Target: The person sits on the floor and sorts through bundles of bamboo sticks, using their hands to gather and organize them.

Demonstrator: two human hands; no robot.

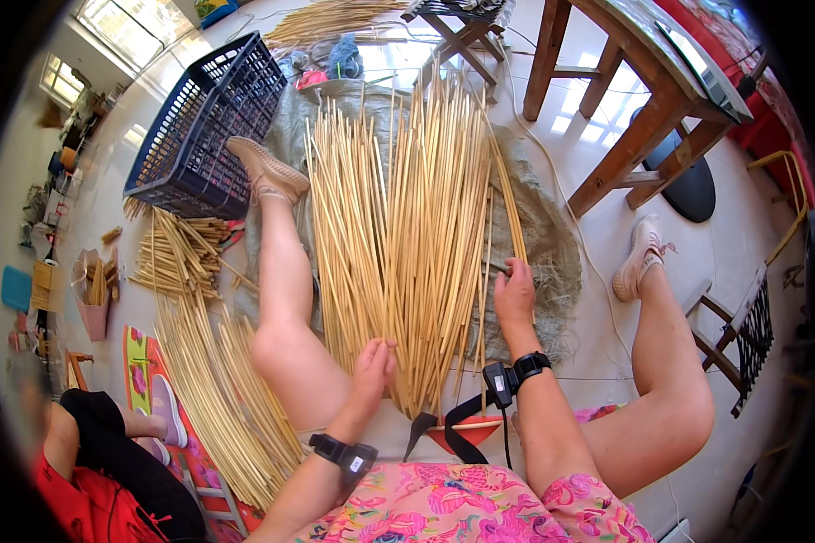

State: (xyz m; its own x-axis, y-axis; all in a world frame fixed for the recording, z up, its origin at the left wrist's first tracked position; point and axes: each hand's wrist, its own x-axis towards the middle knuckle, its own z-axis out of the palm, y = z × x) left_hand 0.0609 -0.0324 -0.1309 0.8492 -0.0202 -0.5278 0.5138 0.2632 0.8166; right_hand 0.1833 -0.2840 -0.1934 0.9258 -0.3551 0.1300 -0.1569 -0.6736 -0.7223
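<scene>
A large heap of long, thin straw-coloured sticks [435,226] lies between my legs, pointing away from me. My right hand [514,294] is closed at the heap's right side, around the near end of a few sticks [509,195] that stand apart from the rest. A small dark tip pokes out beside its fingers; its kind is unclear. My left hand [371,369] is curled with fingers together by the near left ends of the heap. Whatever it pinches, if anything, is too small to make out. Both wrists wear black bands with small devices.
A dark blue plastic crate [204,127] stands tilted at the far left. Shorter stick bundles [186,253] and more long sticks [217,389] lie left of my leg. A wooden table [625,90] stands far right, a folding stool [738,335] nearer. Another person [109,480] sits at lower left.
</scene>
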